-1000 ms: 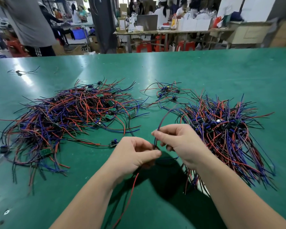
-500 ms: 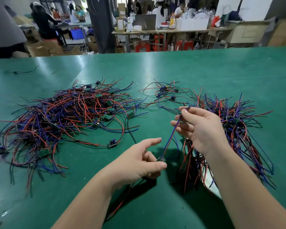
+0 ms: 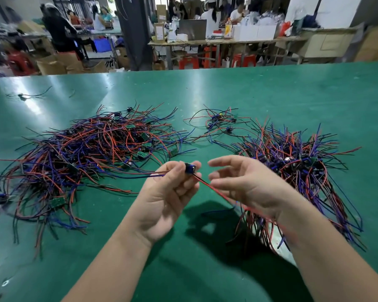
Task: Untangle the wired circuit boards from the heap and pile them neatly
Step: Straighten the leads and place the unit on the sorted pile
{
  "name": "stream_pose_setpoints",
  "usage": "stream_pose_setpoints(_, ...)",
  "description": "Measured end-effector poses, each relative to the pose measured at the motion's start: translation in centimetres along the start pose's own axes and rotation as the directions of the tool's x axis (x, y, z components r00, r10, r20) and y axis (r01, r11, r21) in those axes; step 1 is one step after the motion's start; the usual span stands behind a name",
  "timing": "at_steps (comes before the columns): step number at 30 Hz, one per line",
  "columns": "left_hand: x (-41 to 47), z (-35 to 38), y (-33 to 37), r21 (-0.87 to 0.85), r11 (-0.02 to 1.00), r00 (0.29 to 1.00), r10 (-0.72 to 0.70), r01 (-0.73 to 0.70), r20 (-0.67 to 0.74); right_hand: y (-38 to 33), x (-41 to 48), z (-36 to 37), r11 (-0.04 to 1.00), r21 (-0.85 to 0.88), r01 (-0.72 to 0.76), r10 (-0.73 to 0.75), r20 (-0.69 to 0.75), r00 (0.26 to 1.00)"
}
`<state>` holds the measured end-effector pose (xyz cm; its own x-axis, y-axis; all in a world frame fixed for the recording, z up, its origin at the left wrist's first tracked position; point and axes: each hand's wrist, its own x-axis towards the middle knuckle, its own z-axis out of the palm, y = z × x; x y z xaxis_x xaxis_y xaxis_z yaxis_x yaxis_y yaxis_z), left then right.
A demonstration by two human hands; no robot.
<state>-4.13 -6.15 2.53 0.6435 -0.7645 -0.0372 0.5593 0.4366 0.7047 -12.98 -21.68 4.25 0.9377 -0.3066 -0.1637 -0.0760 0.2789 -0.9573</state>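
Stretching left-to-right, wired board (image 3: pixel 190 168) in grip of left hand (image 3: pixel 162 199).

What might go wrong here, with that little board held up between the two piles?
The left hand pinches one board, whose leads trail left towards the tangled heap; if caught there, a pull may drag others along. The right hand is open, so the red wire beneath it hangs loose and might snag the pile on the right.

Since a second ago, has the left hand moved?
Yes. The left hand has moved up-frame, toward the tangled heap, pinching a circuit board.
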Motion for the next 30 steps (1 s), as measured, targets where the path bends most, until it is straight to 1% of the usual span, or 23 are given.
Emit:
stream_pose_setpoints(1,0.1,0.0,-0.2,-0.020,1.000,0.999,0.009,-0.010,-0.040,0.4,-0.1,0.8,0.999,-0.037,0.040,-0.039,0.035,0.999)
stream_pose_setpoints(3,0.2,0.2,-0.5,-0.029,0.999,0.996,0.029,-0.032,-0.089,1.2,-0.1,2.1,0.989,-0.044,0.144,-0.142,0.042,0.989)
stream_pose_setpoints(5,0.2,0.5,-0.8,-0.024,0.998,0.993,0.049,-0.052,-0.105,1.6,0.1,3.0,0.978,0.039,0.203,-0.202,-0.015,0.979)
stream_pose_setpoints(7,0.3,0.4,-1.0,0.036,0.996,0.988,0.086,-0.082,-0.129,1.9,0.2,3.4,0.965,0.154,0.212,-0.203,-0.074,0.976)
stream_pose_setpoints(10,0.2,0.4,-1.2,0.134,0.984,0.978,0.138,-0.118,-0.154,2.1,0.3,3.6,0.954,0.217,0.208,-0.183,-0.129,0.975)
stream_pose_setpoints(12,0.1,0.5,-1.4,0.242,0.958,0.978,0.181,-0.152,-0.103,2.1,0.4,3.7,0.946,0.247,0.210,-0.175,-0.155,0.972)
stream_pose_setpoints(13,0.1,0.5,-1.4,0.314,0.932,0.977,0.206,-0.180,-0.049,2.0,0.5,3.7,0.936,0.281,0.212,-0.170,-0.167,0.971)
stream_pose_setpoints(15,0.1,0.3,-1.4,0.472,0.854,0.974,0.218,-0.218,0.056,1.6,0.5,3.4,0.904,0.362,0.229,-0.165,-0.200,0.966)
stream_pose_setpoints(17,0.0,0.1,-1.0,0.599,0.775,0.978,0.193,-0.201,0.078,1.1,0.5,2.8,0.886,0.389,0.251,-0.173,-0.226,0.959)
stream_pose_setpoints(18,0.1,0.0,-0.7,0.621,0.764,0.981,0.189,-0.174,0.043,0.9,0.5,2.5,0.897,0.360,0.256,-0.184,-0.224,0.957)
stream_pose_setpoints(19,0.3,-0.2,-0.6,0.606,0.784,0.984,0.178,-0.139,-0.005,0.9,0.5,2.2,0.920,0.299,0.253,-0.194,-0.214,0.957)
stream_pose_setpoints(20,0.3,0.0,-0.4,0.570,0.817,0.987,0.148,-0.090,-0.056,1.0,0.4,2.1,0.948,0.206,0.244,-0.203,-0.201,0.958)
stream_pose_setpoints(22,0.2,0.3,-0.4,0.508,0.861,0.992,0.084,-0.024,-0.096,1.4,0.3,2.1,0.975,-0.030,0.220,-0.221,-0.183,0.958)
stream_pose_setpoints(24,0.0,0.3,-0.8,0.553,0.833,0.991,0.083,-0.013,-0.102,2.0,0.4,2.1,0.952,-0.223,0.210,-0.252,-0.180,0.951)
stream_pose_setpoints(27,0.2,0.3,-0.9,0.592,0.806,0.990,0.082,0.000,-0.111,2.3,0.4,2.2,0.902,-0.360,0.236,-0.321,-0.197,0.926)
stream_pose_setpoints(30,0.1,0.3,-0.2,0.588,0.809,0.996,0.045,0.008,-0.075,2.0,0.0,2.4,0.846,-0.416,0.334,-0.453,-0.231,0.861)
